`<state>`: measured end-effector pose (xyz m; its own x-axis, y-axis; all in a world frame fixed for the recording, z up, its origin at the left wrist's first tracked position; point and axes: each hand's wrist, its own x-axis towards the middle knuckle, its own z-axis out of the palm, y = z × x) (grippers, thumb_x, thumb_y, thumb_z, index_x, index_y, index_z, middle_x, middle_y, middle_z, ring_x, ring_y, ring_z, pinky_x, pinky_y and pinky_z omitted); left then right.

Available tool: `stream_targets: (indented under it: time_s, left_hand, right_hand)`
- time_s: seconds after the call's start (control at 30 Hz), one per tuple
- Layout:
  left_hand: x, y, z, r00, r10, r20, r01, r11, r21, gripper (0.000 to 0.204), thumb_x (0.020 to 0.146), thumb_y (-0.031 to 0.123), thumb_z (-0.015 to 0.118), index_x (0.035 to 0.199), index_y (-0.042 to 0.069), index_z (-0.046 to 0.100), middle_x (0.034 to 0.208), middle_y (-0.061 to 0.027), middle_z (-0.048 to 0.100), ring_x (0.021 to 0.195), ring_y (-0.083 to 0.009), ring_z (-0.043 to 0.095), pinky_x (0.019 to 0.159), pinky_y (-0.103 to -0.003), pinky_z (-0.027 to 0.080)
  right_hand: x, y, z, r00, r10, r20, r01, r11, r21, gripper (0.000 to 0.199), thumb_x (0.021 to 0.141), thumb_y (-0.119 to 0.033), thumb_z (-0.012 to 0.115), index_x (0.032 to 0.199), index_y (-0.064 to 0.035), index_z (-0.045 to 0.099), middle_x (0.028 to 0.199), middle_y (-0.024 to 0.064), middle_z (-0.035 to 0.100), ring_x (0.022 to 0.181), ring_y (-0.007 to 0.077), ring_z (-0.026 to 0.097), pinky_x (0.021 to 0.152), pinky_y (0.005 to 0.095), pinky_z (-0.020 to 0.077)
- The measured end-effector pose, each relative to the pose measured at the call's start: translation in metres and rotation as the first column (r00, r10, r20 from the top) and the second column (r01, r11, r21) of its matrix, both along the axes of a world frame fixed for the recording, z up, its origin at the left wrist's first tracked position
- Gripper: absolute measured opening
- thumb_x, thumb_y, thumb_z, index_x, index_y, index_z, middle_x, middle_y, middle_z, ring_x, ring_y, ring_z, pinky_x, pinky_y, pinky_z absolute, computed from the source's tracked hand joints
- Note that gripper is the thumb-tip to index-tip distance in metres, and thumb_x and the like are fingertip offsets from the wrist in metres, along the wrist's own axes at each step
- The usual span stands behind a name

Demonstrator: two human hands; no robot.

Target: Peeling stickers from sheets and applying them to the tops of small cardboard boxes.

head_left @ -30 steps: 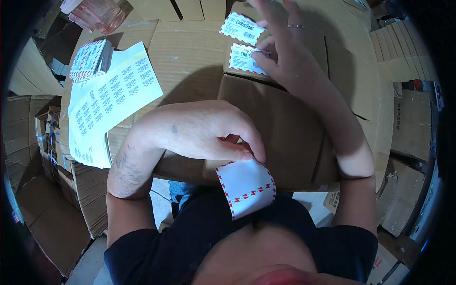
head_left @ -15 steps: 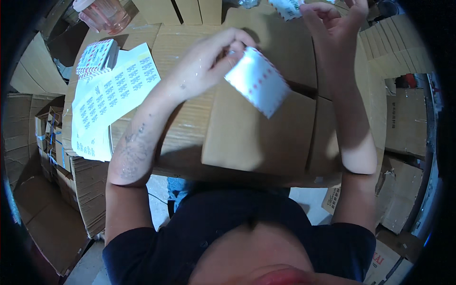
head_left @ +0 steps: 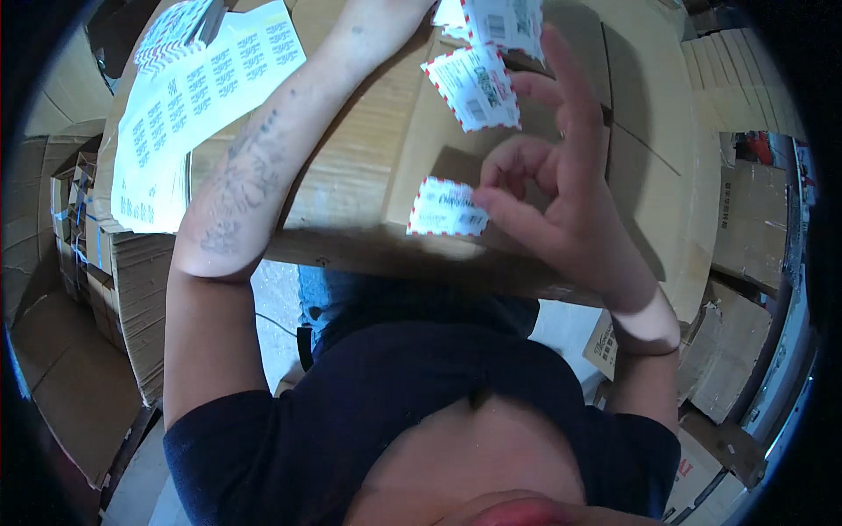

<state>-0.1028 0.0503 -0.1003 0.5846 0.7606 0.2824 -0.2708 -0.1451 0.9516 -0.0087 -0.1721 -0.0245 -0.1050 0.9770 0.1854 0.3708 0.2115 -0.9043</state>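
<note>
My left hand (head_left: 393, 12) reaches to the top edge of the view, where its fingers are cut off. Beside it, a small printed card (head_left: 503, 26) with a red-striped border is partly in view. My right hand (head_left: 566, 188) is over the cardboard box (head_left: 399, 180), its thumb and index finger closed at the right edge of another such card (head_left: 445, 209). Its other fingers stretch upward. Farther out, a third striped card (head_left: 474, 88) has its printed side up, close to an outstretched fingertip.
On the table's left are sheets of printed labels (head_left: 145, 171), with a stack of striped-border cards (head_left: 175, 31) on them. Corrugated cardboard (head_left: 745, 83) stands at the far right. Cartons (head_left: 754, 215) stand right of the table, and an open carton (head_left: 88, 386) is at the lower left.
My left hand has moved away from me to the top edge. My right hand has come down toward me and now pinches a card. Several cards now show printed faces over the box.
</note>
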Motion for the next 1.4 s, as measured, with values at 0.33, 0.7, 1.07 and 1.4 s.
stream_targets:
  time_s: [0.33,0.7,1.07,1.4]
  left_hand:
    - [0.007,0.007,-0.006,0.986,-0.100,0.134,0.120,0.981,-0.153,0.016,0.097,0.005,0.051,0.112,0.006,0.044,0.091,-0.0057,0.061,0.079,-0.0121,0.060,0.069,-0.024,0.051]
    - [0.007,0.015,-0.011,0.983,-0.133,0.129,0.159,0.963,-0.215,0.018,0.094,0.004,0.053,0.111,0.005,0.046,0.092,-0.0064,0.062,0.080,-0.0139,0.061,0.071,-0.027,0.051]
    - [0.000,0.022,-0.008,0.997,-0.067,0.029,0.072,0.976,-0.206,0.019,0.094,0.007,0.054,0.113,0.005,0.048,0.091,-0.0043,0.061,0.080,-0.0128,0.060,0.072,-0.026,0.049]
    - [-0.001,0.010,0.003,0.998,-0.042,-0.046,0.027,0.959,-0.284,0.018,0.094,0.008,0.054,0.111,0.006,0.050,0.092,-0.0030,0.060,0.079,-0.0116,0.057,0.073,-0.025,0.047]
  right_hand:
    - [0.008,0.020,0.033,1.000,-0.001,0.030,0.016,0.855,-0.518,0.099,0.087,0.005,0.061,0.151,-0.0205,-0.010,0.127,0.0152,0.027,0.085,0.0126,0.056,0.068,0.0227,0.0469]
    - [0.007,0.023,0.030,0.999,-0.004,0.033,0.021,0.837,-0.547,0.100,0.086,0.004,0.062,0.151,-0.0196,-0.010,0.127,0.0161,0.029,0.084,0.0124,0.058,0.067,0.0228,0.0467]
    - [-0.002,0.007,-0.026,0.882,-0.021,0.471,-0.042,0.992,0.122,0.108,0.076,0.005,0.072,0.152,-0.0179,0.000,0.139,0.0158,0.033,0.087,0.0139,0.058,0.068,0.0235,0.0470]
    - [0.011,0.005,-0.027,0.866,-0.063,0.496,-0.098,0.952,0.291,0.126,0.069,-0.013,0.085,0.150,-0.0133,-0.011,0.148,0.0205,0.026,0.094,0.0188,0.056,0.074,0.0295,0.0452]
